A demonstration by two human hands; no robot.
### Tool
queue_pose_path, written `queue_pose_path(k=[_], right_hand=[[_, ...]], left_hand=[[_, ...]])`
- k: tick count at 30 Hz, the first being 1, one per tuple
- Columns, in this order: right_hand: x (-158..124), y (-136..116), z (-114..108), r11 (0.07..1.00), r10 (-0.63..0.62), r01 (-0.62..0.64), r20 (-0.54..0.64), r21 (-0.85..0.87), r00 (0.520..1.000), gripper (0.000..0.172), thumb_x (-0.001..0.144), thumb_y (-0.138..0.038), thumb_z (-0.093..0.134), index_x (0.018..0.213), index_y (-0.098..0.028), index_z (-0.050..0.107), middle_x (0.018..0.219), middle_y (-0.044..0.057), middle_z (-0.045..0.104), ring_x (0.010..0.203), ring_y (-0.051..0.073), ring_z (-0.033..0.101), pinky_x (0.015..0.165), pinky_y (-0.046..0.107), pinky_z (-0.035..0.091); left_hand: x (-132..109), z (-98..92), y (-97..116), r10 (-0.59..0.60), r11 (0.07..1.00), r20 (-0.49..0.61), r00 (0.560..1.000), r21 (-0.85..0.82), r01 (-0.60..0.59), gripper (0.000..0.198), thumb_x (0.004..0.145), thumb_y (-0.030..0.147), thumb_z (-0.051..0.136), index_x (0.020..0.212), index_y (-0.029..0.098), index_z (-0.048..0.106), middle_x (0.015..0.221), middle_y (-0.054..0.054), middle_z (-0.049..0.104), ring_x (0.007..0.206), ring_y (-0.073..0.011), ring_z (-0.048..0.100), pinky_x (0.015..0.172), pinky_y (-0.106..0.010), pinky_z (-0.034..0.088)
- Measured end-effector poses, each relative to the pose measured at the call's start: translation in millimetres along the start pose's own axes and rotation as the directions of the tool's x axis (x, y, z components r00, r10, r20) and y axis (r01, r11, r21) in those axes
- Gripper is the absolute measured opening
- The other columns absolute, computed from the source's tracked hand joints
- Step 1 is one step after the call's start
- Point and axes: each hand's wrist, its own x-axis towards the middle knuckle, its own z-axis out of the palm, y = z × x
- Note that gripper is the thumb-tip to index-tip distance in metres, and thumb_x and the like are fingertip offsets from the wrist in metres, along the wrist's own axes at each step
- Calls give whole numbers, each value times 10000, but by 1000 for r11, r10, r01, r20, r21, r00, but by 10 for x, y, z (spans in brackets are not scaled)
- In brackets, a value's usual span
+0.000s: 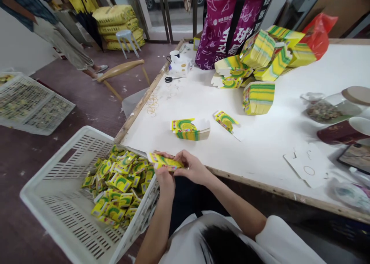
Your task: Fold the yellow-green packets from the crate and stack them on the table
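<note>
Both my hands hold one small yellow-green printed carton (165,162) just off the near edge of the white table (268,140). My left hand (164,178) grips it from below with curled fingers. My right hand (193,167) pinches its right end. To the left stands a white slatted plastic crate (58,202) with several folded yellow-green cartons (118,183) heaped inside. On the table in front of my hands lie a half-formed carton (190,130) and a flat carton blank (226,120).
Stacks of flat carton blanks (261,65) pile up at the table's back, beside a purple bag (228,25) and a red plastic bag (318,31). Scissors (170,79) and rubber bands (152,104) lie near the left edge. A wooden chair (123,69) and another crate (29,104) stand on the floor.
</note>
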Motion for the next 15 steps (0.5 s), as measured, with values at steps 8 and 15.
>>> queue_pose_path(k=[8, 15], right_hand=[[6, -150, -352, 910, -198, 150, -86, -386, 976, 174, 918, -241, 567, 981, -219, 727, 927, 33, 741, 845, 192, 651, 793, 309, 489], [-78, -283, -396, 541, -349, 439, 283, -718, 893, 290, 945, -142, 553, 1030, -336, 750, 1048, 28, 726, 1151, 225, 562, 1172, 480, 268]], left_hand=[[52, -188, 134, -17, 964, -17, 1000, 264, 21, 402, 785, 506, 752, 1003, 172, 699, 969, -67, 734, 952, -227, 693, 896, -363, 554], [178, -295, 487, -161, 839, 443, 882, 532, -114, 1009, 530, 519, 916, 1392, 205, 496, 1419, -159, 549, 1328, -344, 509, 1123, -463, 397]])
